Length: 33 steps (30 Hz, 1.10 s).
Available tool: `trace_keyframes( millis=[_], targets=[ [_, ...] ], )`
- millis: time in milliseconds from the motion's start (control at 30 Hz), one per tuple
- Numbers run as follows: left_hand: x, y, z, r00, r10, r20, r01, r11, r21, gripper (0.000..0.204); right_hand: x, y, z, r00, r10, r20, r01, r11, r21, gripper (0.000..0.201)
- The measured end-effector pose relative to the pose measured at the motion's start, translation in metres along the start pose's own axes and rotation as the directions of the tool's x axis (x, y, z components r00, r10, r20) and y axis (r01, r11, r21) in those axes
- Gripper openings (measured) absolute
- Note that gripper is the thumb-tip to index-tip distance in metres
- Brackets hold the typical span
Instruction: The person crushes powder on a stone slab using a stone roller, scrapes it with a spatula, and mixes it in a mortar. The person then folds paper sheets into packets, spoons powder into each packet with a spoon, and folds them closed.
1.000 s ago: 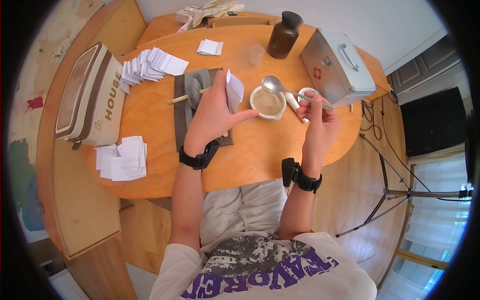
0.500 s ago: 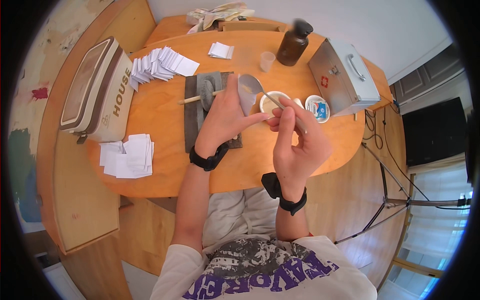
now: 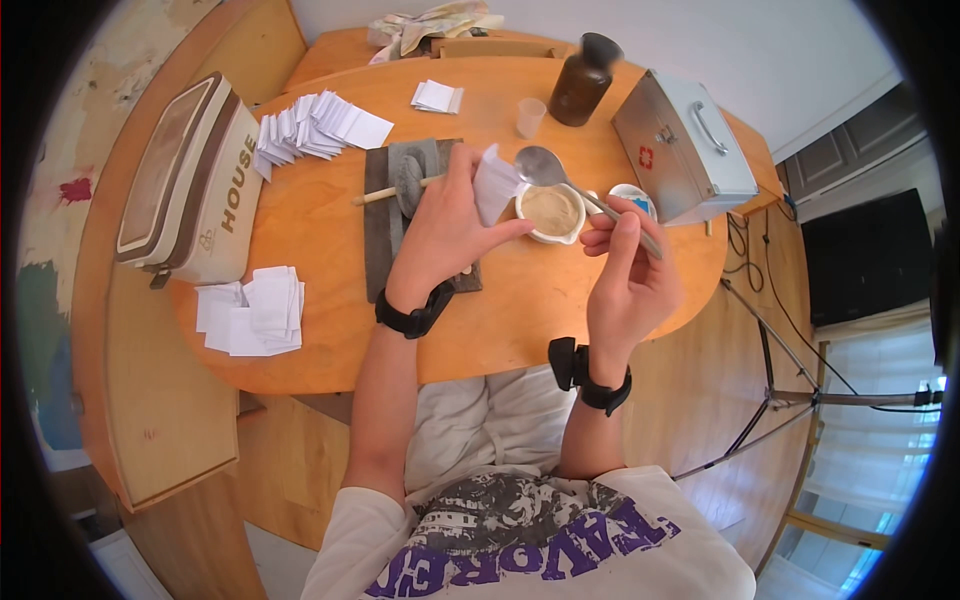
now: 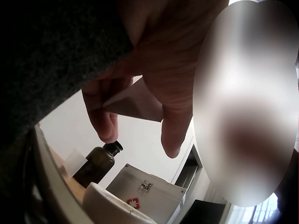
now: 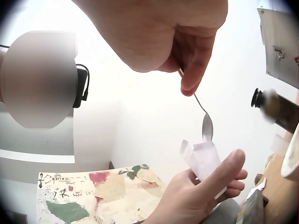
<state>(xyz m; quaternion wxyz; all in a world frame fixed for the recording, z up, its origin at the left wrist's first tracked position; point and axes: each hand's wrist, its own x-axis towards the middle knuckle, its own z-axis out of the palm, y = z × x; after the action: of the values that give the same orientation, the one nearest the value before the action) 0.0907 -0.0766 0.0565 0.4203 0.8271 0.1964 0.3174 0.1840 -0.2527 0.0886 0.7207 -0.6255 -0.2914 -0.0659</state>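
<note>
Shifted rightward, the spoon (image 3: 541,166) hangs, handle (image 3: 588,200) pinched by the right hand (image 3: 633,287), near the paper packet (image 3: 495,188) the left hand (image 3: 443,222) holds, likely light and crushable, best gripped by its sides.

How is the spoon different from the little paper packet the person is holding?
The spoon is gray and looks like metal, while the paper packet is white. The spoon has a rounded bowl on a long thin handle, but the paper packet has straight edges. The right hand holds the spoon; the left hand holds the paper packet. Both are held up above the table.
</note>
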Motion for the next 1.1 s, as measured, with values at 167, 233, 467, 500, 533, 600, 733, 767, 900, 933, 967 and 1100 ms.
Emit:
trace_keyframes(
  millis=[167,233,467,500,533,600,733,767,900,933,967,1100],
  targets=[
    [0.000,-0.006,0.003,1.000,0.000,0.005,0.000,1.000,0.005,0.079,0.012,0.016,-0.021,0.995,0.102,0.013,-0.103,0.993,0.053,0.026],
    [0.000,-0.003,0.002,0.999,-0.029,0.022,0.029,1.000,-0.012,0.079,0.012,0.016,-0.022,0.994,0.106,0.008,-0.106,0.993,0.048,0.026],
    [-0.001,-0.004,0.002,0.999,0.037,-0.034,-0.037,0.999,-0.005,0.081,0.016,0.035,-0.030,0.993,0.118,0.023,-0.116,0.992,-0.055,0.024],
    [-0.001,-0.003,0.001,0.999,0.036,-0.039,-0.037,0.999,-0.012,0.084,0.016,0.041,-0.033,0.990,0.129,0.061,-0.121,0.984,-0.129,0.022],
    [-0.001,-0.003,0.001,0.999,0.036,-0.037,-0.037,0.999,-0.014,0.084,0.016,0.048,-0.035,0.990,0.130,0.059,-0.122,0.984,-0.131,0.022],
    [0.000,-0.005,0.001,0.992,0.116,-0.043,-0.114,0.992,0.054,0.078,0.015,0.061,-0.038,0.976,0.069,0.206,-0.004,0.954,-0.300,0.018],
    [0.000,-0.004,0.000,0.992,0.117,-0.045,-0.116,0.993,0.026,0.075,0.010,0.067,-0.038,0.951,0.081,0.297,0.027,0.939,-0.343,0.016],
    [0.000,-0.005,0.000,0.992,0.116,-0.041,-0.115,0.993,0.030,0.075,0.010,0.069,-0.038,0.951,0.081,0.297,0.027,0.939,-0.343,0.016],
    [0.000,-0.006,0.001,0.994,0.106,-0.035,-0.105,0.994,0.024,0.075,0.009,0.076,-0.038,0.965,0.162,0.206,-0.101,0.955,-0.281,0.019],
    [0.000,-0.006,0.001,0.994,0.106,-0.034,-0.105,0.994,0.024,0.075,0.010,0.077,-0.038,0.964,0.211,0.161,-0.169,0.956,-0.239,0.021],
    [0.000,-0.007,0.002,0.994,0.103,-0.036,-0.102,0.995,0.019,0.074,0.011,0.079,-0.039,0.964,0.211,0.161,-0.169,0.956,-0.239,0.021],
    [0.000,-0.006,0.002,0.992,0.116,-0.042,-0.116,0.993,0.016,0.074,0.022,0.076,-0.045,0.952,0.300,0.065,-0.293,0.951,-0.100,0.028]
  ],
)
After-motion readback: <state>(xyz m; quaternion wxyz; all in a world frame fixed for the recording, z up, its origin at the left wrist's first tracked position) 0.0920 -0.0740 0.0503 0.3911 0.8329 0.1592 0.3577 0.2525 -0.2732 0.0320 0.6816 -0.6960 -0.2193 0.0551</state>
